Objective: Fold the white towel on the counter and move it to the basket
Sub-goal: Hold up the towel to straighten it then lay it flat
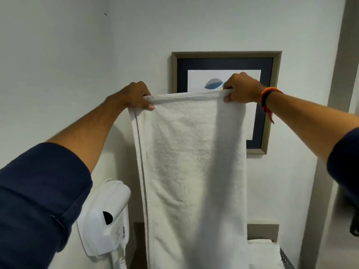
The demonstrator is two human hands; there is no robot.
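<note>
The white towel [190,167] hangs full length in front of me, held up in the air by its top edge. My left hand [136,96] pinches the top left corner and my right hand [242,88] pinches the top right corner, so the edge is stretched flat between them. The towel's lower end runs out of view at the bottom. A dark mesh basket [286,258] with white folded cloth [260,251] in it shows at the lower right, partly hidden behind the towel.
A white wall-mounted hair dryer [106,216] hangs at the lower left, close to the towel. A framed picture [272,105] is on the wall behind my right hand. A door frame [334,133] runs down the right side.
</note>
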